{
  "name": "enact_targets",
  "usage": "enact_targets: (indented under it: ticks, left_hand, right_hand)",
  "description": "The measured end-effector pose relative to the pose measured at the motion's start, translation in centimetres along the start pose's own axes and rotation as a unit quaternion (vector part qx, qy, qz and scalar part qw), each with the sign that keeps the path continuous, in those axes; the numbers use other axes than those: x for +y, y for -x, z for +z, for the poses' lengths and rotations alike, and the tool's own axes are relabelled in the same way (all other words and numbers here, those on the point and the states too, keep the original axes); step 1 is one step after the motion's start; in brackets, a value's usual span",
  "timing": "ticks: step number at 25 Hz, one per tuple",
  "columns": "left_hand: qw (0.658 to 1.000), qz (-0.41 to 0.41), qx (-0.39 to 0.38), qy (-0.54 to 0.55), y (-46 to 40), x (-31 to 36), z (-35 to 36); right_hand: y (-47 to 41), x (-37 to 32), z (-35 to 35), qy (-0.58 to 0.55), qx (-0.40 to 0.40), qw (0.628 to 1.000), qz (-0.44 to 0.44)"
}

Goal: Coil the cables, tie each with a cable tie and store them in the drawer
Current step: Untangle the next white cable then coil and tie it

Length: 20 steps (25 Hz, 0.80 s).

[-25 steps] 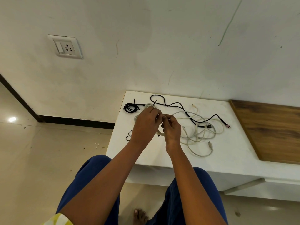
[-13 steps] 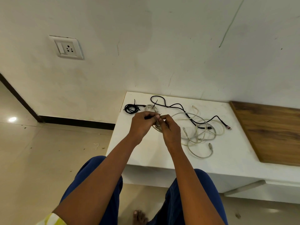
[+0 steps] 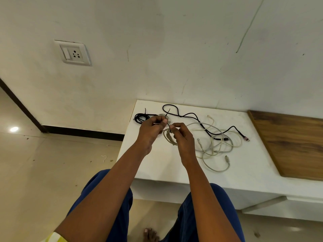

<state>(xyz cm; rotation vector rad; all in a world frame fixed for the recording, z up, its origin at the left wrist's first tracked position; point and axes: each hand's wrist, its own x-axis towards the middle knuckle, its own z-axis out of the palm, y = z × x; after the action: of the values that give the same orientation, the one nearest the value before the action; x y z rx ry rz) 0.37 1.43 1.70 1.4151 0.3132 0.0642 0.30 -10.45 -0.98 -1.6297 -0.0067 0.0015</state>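
You have a single wide-angle view, worn on your head and looking forward and down over both forearms to your left hand (image 3: 151,132) and right hand (image 3: 182,137), which meet near the middle of the frame. It sits close above your arms, with your knees at the bottom edge, the white table (image 3: 157,165) just ahead and the wall (image 3: 174,49) filling the upper half. No second view shares the scene.

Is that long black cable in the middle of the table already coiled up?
No. The long black cable lies spread out in loose curves across the white table, winding over the white cables.
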Motion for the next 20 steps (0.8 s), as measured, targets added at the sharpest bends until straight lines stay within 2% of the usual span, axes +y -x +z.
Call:
enact_targets:
  ticks: [3, 7, 10, 16, 18, 20]
  left_hand:
    - [0.999, 0.032, -0.024, -0.003, 0.2, -0.4, 0.1]
    - [0.998, 0.060, -0.005, -0.013, 0.1, -0.6, 0.5]
    - [0.996, 0.075, 0.013, -0.043, 0.2, -0.9, 0.9]
    - [0.995, 0.066, 0.029, -0.070, 0.1, -1.7, 1.3]
    - [0.998, 0.043, 0.015, -0.052, -0.1, -2.0, 1.0]
    - [0.999, 0.033, -0.008, -0.017, -0.3, -1.9, 0.6]
  right_hand:
    - [0.0, 0.1, -0.2, 0.025, -0.002, 1.000, 0.014]
    - [-0.1, 0.3, 0.0, 0.044, 0.011, 0.999, 0.017]
    - [-0.2, 0.2, 0.0, 0.116, 0.023, 0.993, 0.023]
    - [-0.5, 0.5, 0.0, 0.187, 0.032, 0.981, 0.041]
    - [-0.4, 1.0, 0.0, 0.137, 0.024, 0.988, 0.069]
    - [-0.4, 1.3, 0.0, 0.023, 0.005, 0.993, 0.111]
